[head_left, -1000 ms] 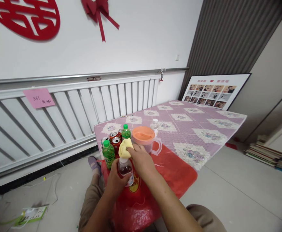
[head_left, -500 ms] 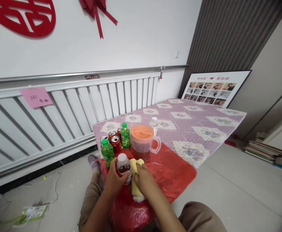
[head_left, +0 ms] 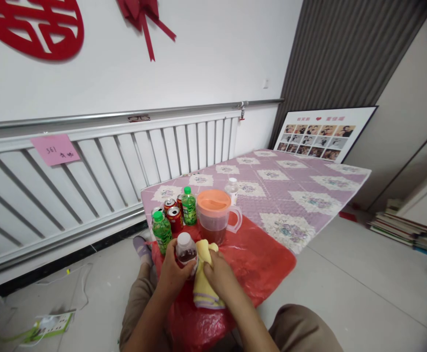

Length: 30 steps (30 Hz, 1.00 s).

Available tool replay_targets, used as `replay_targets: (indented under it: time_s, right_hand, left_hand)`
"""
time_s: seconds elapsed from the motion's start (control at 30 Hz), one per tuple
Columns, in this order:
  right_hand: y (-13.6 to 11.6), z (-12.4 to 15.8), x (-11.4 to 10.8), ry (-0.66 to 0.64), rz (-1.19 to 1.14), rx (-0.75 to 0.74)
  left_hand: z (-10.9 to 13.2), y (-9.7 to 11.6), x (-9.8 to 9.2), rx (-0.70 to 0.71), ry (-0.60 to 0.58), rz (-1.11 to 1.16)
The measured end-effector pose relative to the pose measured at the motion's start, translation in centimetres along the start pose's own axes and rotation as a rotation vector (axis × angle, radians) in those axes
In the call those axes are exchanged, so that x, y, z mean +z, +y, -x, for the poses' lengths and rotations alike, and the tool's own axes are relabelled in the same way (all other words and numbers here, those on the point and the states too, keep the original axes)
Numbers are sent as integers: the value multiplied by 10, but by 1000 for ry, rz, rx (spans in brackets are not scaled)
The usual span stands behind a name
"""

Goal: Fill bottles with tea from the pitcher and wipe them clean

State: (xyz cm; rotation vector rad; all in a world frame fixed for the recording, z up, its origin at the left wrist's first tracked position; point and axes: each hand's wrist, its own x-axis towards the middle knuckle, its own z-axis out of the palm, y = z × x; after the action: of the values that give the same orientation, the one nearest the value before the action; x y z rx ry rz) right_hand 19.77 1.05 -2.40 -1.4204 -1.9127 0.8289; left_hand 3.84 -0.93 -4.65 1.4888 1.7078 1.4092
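Left hand (head_left: 174, 272) curled round bottle (head_left: 186, 248), right hand (head_left: 220, 275) closed on cloth (head_left: 203, 289). Bottle probably light, slick plastic; best held mid-body. Cloth looks soft.

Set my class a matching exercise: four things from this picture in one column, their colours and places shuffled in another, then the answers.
1. Cloth
2. Lid
3. Paper note
4. Bow

A. Pink, on the radiator
B. Red, on the wall
C. Yellow, in the right hand
D. Orange, on the pitcher

Pairs: 1-C; 2-D; 3-A; 4-B
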Motion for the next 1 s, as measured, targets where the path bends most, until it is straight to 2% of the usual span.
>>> replay_targets:
  time_s: [0.17,0.37,0.47,0.77,0.9,1.0]
  right_hand:
    - [12,2,3,-35,-66,17]
    - [-16,6,-20,65,-145,-30]
    - [-20,4,-22,105,-170,-54]
    - [23,2,12,-6,-99,70]
    - [28,1,13,-22,-94,74]
    - [30,0,12,-24,-99,69]
  left_hand:
    - [0,0,0,26,12,-19]
    - [-1,-4,2,8,4,25]
    - [-2,-5,3,2,-11,58]
    - [1,6,-1,3,-2,-63]
    - [-5,16,-12,-23,-99,-28]
    - [-16,26,-26,57,-196,78]
